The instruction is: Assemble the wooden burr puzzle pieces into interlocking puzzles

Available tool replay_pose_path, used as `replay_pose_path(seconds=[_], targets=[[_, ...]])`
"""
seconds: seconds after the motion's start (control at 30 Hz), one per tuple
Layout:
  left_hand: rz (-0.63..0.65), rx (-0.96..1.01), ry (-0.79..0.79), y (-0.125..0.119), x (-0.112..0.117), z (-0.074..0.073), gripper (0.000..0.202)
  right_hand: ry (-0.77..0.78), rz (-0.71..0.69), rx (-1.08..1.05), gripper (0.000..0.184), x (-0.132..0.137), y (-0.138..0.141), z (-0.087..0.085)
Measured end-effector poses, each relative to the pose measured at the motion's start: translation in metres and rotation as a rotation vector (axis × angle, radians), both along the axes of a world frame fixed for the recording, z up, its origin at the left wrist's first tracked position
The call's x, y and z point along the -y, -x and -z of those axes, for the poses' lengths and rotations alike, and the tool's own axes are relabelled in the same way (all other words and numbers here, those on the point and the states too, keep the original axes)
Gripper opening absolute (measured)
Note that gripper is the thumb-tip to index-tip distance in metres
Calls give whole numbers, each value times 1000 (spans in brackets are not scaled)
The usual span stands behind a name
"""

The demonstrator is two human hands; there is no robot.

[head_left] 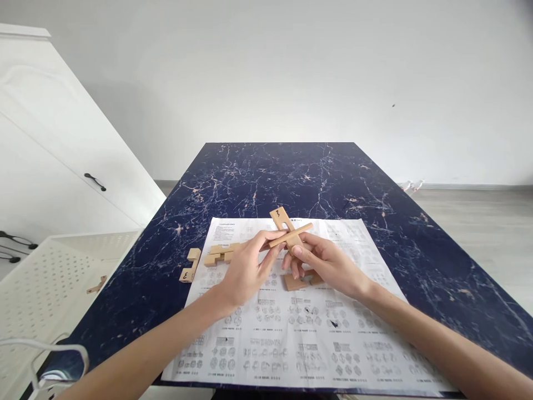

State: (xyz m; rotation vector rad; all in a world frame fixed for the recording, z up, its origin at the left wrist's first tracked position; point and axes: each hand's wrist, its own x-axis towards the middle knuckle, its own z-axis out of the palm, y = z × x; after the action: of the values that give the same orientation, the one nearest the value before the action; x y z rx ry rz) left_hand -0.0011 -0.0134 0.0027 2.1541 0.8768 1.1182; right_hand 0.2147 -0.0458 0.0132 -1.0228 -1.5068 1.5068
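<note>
Two forearms (166,340) enter from the lower corners. Left of centre, one notched block (188,275) lies on the surface (270,183); then notched pieces (214,259), partly hidden and uncountable, on one printed sheet (291,347). At centre, the left hand (247,272), its grip nearly closed, pinches one stick (290,235), crossing one marked piece (280,218) pinched by the right hand (333,265), above more wood (295,282).

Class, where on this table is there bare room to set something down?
Bare tabletop lies beyond the printed sheet, up to the far edge, and right of the sheet's upper half. Crowded: the sheet's upper middle, with left hand, right hand and wooden pieces, and its left edge, near a notched block.
</note>
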Motion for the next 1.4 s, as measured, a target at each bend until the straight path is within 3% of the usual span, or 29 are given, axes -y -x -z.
replay_pose_path(seconds=[0.1,0.2,0.3,0.4,0.6,0.73,0.83,0.93,1.07,1.23,1.4], targets=[[0,100,147,-2,2,-5,19,-32,19,0,46,-1,1,1],[-7,213,352,-6,4,-12,32,-59,57,-15,43,-1,2,3],[151,156,509,-8,5,-18,30,-77,109,-4,42,1,3,6],[311,76,559,-10,6,-24,44,-77,185,26,40,5,5,8],[377,136,608,-10,5,-22,41,-112,256,164,34,7,8,7],[274,201,644,-7,2,-16,37,-212,182,274,28,4,3,9],[149,196,612,-4,-1,-18,40,-439,119,435,24,0,-5,13],[108,231,562,-2,-5,-19,39,-627,-24,585,30,-7,-15,15],[52,220,472,1,-9,-15,33,-622,-145,685,43,-15,-29,14],[27,65,424,2,-9,-9,33,-568,-214,741,44,-18,-36,13],[15,-62,388,1,-8,-4,37,-610,-250,699,38,-17,-32,13]])
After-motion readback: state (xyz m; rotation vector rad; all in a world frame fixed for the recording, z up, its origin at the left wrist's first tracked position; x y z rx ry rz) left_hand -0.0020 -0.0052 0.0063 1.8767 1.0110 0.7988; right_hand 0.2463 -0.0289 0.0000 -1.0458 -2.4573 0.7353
